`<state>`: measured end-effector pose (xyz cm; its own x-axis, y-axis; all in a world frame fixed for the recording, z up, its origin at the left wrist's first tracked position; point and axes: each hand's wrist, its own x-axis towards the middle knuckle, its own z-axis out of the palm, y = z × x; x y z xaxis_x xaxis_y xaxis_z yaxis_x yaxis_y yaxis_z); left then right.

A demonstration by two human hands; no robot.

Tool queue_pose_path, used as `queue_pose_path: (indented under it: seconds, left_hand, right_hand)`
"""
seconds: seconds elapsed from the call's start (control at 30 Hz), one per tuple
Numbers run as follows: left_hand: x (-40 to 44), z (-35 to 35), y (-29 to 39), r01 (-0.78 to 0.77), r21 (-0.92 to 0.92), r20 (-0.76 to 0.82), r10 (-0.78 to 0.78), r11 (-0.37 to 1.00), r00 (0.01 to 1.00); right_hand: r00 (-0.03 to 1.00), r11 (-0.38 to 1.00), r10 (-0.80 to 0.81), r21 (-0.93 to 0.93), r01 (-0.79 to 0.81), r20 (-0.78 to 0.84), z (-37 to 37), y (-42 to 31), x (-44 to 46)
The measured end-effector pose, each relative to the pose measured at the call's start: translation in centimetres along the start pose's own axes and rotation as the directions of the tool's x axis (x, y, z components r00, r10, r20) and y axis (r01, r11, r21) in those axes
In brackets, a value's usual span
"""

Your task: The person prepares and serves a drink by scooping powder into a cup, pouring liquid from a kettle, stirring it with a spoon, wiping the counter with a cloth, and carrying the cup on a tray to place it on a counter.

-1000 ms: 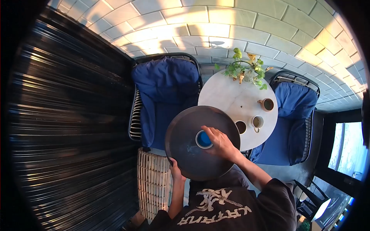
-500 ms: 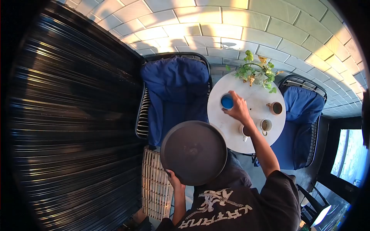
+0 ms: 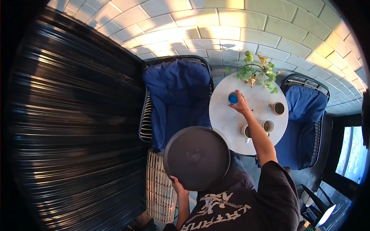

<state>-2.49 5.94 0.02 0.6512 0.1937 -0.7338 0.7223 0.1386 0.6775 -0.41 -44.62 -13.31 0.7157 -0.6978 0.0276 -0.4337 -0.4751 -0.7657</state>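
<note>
A round, dark, flat tray [image 3: 196, 158] is in my left hand [image 3: 179, 186], whose fingers grip its lower-left rim. No objects lie on the tray. Out over the round white table [image 3: 221, 119], my right hand [image 3: 241, 104] is closed around a cup with a bright blue inside [image 3: 232, 98]. I cannot tell whether the cup's base touches the tabletop. Beneath and beside my right forearm stand two pale mugs, one white mug [image 3: 246, 132] partly behind the arm and another mug [image 3: 268, 126] to its right. A brownish mug with dark contents [image 3: 278, 108] sits near the table's right edge.
A leafy plant [image 3: 256, 73] is at the table's far edge by the tiled wall [image 3: 246, 23]. Blue-cushioned chairs flank the table, one left [image 3: 179, 92] and one right [image 3: 300, 127]. A slatted woven surface [image 3: 158, 192] is near my left arm; a dark ribbed wall [image 3: 77, 115] runs along the left.
The blue cup in my right hand has moved slightly right and up in view, and looks smaller, as if lower. The tray shows a little lower and to the right, as does the whole scene.
</note>
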Motion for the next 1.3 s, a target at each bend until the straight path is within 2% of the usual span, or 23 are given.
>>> queue_pose_path:
  seconds: [0.07, 0.1, 0.2, 0.27, 0.33, 0.43, 0.5, 0.53, 0.6, 0.67, 0.7, 0.8, 0.83, 0.87, 0.93, 1.0, 1.1, 1.23, 1.3]
  left_hand:
    - [-0.7, 1.0, 0.7, 0.020, 0.000, 0.024, -0.020, 1.000, 1.000]
    - [-0.6, 1.0, 0.6, 0.024, 0.018, 0.033, -0.025, 1.000, 0.999]
    - [0.2, 0.9, 0.3, 0.024, 0.016, 0.086, -0.026, 1.000, 0.996]
    - [0.4, 1.1, 0.2, 0.012, -0.018, 0.145, -0.009, 1.000, 0.989]
    - [-0.2, 2.1, 0.5, 0.017, 0.001, 0.156, -0.017, 1.000, 0.988]
    - [0.0, 2.7, 0.5, 0.022, 0.028, 0.182, -0.026, 0.999, 0.983]
    - [-0.5, 3.2, 0.3, 0.030, 0.053, 0.210, -0.041, 0.998, 0.977]
    - [-1.4, 4.1, 0.5, 0.039, 0.072, 0.203, -0.053, 0.997, 0.978]
    - [-2.0, 4.8, -0.1, 0.047, 0.099, 0.207, -0.067, 0.994, 0.976]
    - [-1.6, 4.6, -0.9, 0.052, 0.076, 0.301, -0.072, 0.996, 0.951]
    - [-2.1, 4.9, -1.1, 0.047, 0.077, 0.308, -0.069, 0.996, 0.949]
    - [-4.3, 5.8, -1.4, 0.017, 0.142, 0.280, -0.056, 0.990, 0.958]
    - [-4.9, 5.9, -1.5, 0.033, 0.150, 0.248, -0.070, 0.988, 0.966]
    - [-5.5, 6.0, -1.6, 0.050, 0.156, 0.218, -0.084, 0.987, 0.972]
    - [-6.1, 5.9, -1.7, 0.014, 0.156, 0.254, -0.054, 0.988, 0.966]
    - [-6.0, 5.3, -1.7, 0.039, 0.146, 0.265, -0.077, 0.989, 0.961]
    - [-3.0, 3.5, -2.8, 0.042, 0.144, 0.334, -0.089, 0.989, 0.938]
    - [-1.9, 2.5, -3.6, 0.045, 0.211, 0.384, -0.125, 0.976, 0.915]
    - [-2.8, 2.7, -4.2, 0.079, 0.146, 0.561, -0.148, 0.986, 0.815]
  right_hand:
    - [0.972, 0.980, -0.196, -0.069, 0.188, -0.126, -0.8, -0.7, -0.7]
    - [0.975, 0.983, -0.178, -0.073, 0.169, -0.136, -1.9, -1.0, -1.5]
    - [0.985, 0.997, -0.056, -0.070, 0.045, -0.162, -6.7, -1.9, -4.8]
    - [0.959, 0.970, 0.140, -0.158, -0.182, -0.245, -9.8, -1.2, -9.6]
    - [0.923, 0.931, 0.303, -0.133, -0.340, -0.236, -12.0, 0.6, -14.6]
    - [0.874, 0.889, 0.350, -0.175, -0.424, -0.337, -12.8, 3.4, -20.8]
    - [0.771, 0.779, 0.604, -0.056, -0.625, -0.202, -13.7, 3.9, -23.6]
    - [0.815, 0.830, 0.550, 0.015, -0.557, -0.183, -13.0, 5.5, -24.9]
    - [0.783, 0.762, 0.622, 0.237, -0.602, -0.008, -11.0, 8.8, -25.5]
    - [0.769, 0.672, 0.613, 0.392, -0.628, 0.180, -11.2, 8.4, -24.4]
    - [0.661, 0.417, 0.672, 0.568, -0.710, 0.334, -12.2, 6.8, -23.5]
    - [0.644, 0.409, 0.651, 0.530, -0.743, 0.401, -10.9, 8.3, -22.3]
    - [0.700, 0.399, 0.616, 0.623, -0.673, 0.362, -10.2, 9.3, -22.2]
    - [0.708, 0.403, 0.612, 0.631, -0.663, 0.353, -9.5, 10.1, -22.2]
    - [0.732, 0.518, 0.650, 0.586, -0.624, 0.205, -10.0, 10.2, -22.0]
    - [0.741, 0.533, 0.653, 0.598, -0.598, 0.159, -10.6, 9.8, -23.2]
    - [0.809, 0.646, 0.586, 0.575, -0.502, 0.048, -13.7, 6.5, -26.8]
    - [0.798, 0.724, 0.595, 0.494, -0.482, -0.093, -18.7, 0.6, -34.2]
    - [0.813, 0.778, 0.561, 0.433, -0.455, -0.155, -21.6, -3.4, -38.6]
